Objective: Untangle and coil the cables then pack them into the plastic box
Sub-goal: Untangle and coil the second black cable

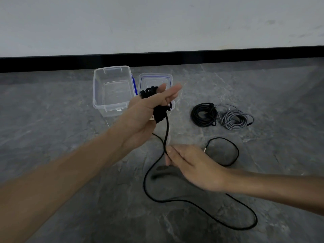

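Observation:
My left hand (145,113) is raised over the floor with several turns of a black cable (166,130) wound around its palm and fingers. From the coil the cable hangs down into my right hand (191,165), which pinches it between its fingertips. The loose rest of the black cable loops across the floor below and right of my hands, and its plug end (205,149) lies just beyond my right hand. A clear plastic box (112,90) stands open and empty beyond my left hand. Its lid (156,79) lies flat beside it on the right.
A coiled black cable (204,114) and a loosely coiled grey cable (234,119) lie side by side on the grey stone floor to the right. A black skirting strip (157,59) and a pale wall close off the far side.

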